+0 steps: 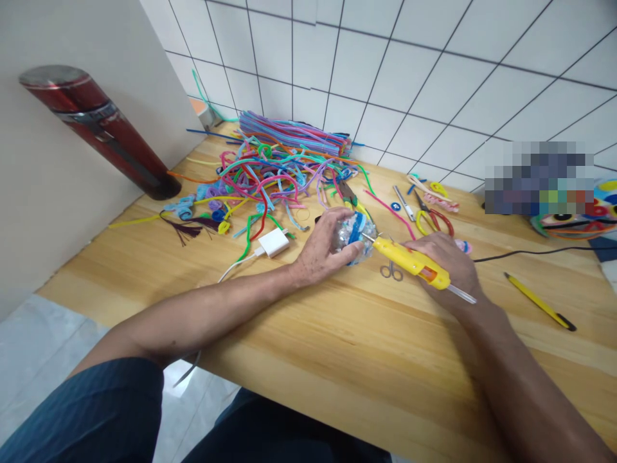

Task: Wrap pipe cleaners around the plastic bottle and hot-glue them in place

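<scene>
My left hand [324, 249] is wrapped around a clear, crinkled plastic bundle [345, 235] with blue pieces showing in it, near the middle of the table. I cannot make out exactly what is inside. In my right hand [446, 263] is a yellow hot glue gun [409, 262], gripped from its far side, with a clear glue stick [461, 294] poking out of its rear. The metal nozzle points left and reaches the bundle's right side; whether it touches cannot be told. Just below the nozzle lie small scissors [392, 271] with metal finger loops.
A tangle of coloured pipe cleaners [274, 177] spreads behind my left hand. A white charger [273, 242] lies beside that forearm. A red thermos [103, 132] stands far left. Red-and-yellow-handled scissors [434, 222], a utility knife [403, 203] and a yellow pen [538, 301] lie on the right.
</scene>
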`<state>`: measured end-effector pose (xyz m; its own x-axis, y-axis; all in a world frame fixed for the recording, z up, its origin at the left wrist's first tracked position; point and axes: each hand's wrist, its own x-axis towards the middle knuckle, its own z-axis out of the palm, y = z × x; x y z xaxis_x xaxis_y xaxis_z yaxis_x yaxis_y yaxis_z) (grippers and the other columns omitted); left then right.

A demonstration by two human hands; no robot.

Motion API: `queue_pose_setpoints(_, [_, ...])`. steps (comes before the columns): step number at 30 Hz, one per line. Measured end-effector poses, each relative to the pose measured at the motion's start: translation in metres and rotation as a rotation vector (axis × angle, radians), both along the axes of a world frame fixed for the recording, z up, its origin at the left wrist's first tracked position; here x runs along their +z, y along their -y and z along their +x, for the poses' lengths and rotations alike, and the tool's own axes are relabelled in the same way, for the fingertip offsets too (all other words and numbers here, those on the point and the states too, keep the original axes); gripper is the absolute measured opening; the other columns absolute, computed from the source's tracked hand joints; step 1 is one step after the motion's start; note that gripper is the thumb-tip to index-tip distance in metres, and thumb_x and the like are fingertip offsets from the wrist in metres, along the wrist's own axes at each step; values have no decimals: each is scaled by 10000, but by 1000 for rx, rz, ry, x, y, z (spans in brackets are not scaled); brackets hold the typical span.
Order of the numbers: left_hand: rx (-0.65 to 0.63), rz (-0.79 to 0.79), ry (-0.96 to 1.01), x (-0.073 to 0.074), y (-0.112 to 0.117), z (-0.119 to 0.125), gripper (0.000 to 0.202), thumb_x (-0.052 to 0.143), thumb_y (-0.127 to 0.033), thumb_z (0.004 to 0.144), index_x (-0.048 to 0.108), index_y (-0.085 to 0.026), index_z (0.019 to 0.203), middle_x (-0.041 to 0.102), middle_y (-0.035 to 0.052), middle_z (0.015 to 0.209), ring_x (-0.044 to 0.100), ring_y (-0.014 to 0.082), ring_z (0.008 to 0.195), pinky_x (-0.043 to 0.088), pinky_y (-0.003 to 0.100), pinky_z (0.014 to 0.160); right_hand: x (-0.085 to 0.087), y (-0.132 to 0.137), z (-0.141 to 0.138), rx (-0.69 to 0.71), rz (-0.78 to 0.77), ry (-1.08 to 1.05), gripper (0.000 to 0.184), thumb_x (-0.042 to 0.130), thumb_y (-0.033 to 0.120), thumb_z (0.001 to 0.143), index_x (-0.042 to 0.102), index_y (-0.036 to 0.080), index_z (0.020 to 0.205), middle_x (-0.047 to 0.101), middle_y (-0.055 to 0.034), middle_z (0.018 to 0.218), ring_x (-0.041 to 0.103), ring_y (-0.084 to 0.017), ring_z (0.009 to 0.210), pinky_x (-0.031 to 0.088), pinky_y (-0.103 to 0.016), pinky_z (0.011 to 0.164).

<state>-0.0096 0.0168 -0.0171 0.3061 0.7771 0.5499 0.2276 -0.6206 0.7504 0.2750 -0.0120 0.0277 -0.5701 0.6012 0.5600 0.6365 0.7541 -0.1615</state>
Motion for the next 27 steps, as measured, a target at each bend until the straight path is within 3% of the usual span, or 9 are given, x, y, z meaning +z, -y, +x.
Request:
queue_pose_setpoints(5, [-6,-1,15,0,0,0,522,658,-435,984,460,-228,1421,582,157,1431,571,319,1350,468,527,1169,1,0,1,14,21,-21,200,565,246,1037,712,255,1172,760,-75,947,693,-256,843,508,-413,786])
queue_pose_setpoints(22, [-4,12,12,-1,0,0,507,653,-413,992,449,-232,1420,576,156,1434,571,300,1361,478,515,1178,1,-3,-2,37,-1,-2,147,623,290,1021,735,255,1110,781,-72,918,722,-248,811,538,-402,776])
queue_pose_setpoints(24, [-15,16,12,-1,0,0,506,656,-409,990,449,-229,1416,577,160,1433,567,303,1365,473,520,1182,2,0,1,-6,1,-27,137,642,266,1002,747,255,1089,777,-67,913,718,-243,816,542,-393,784])
queue_pose_setpoints(27, [-22,17,27,-2,0,0,512,653,-424,997,452,-219,1421,562,168,1452,545,310,1398,448,530,1207,9,2,16,-271,20,-236,183,746,309,926,751,243,1096,768,-70,991,723,-251,907,563,-384,836])
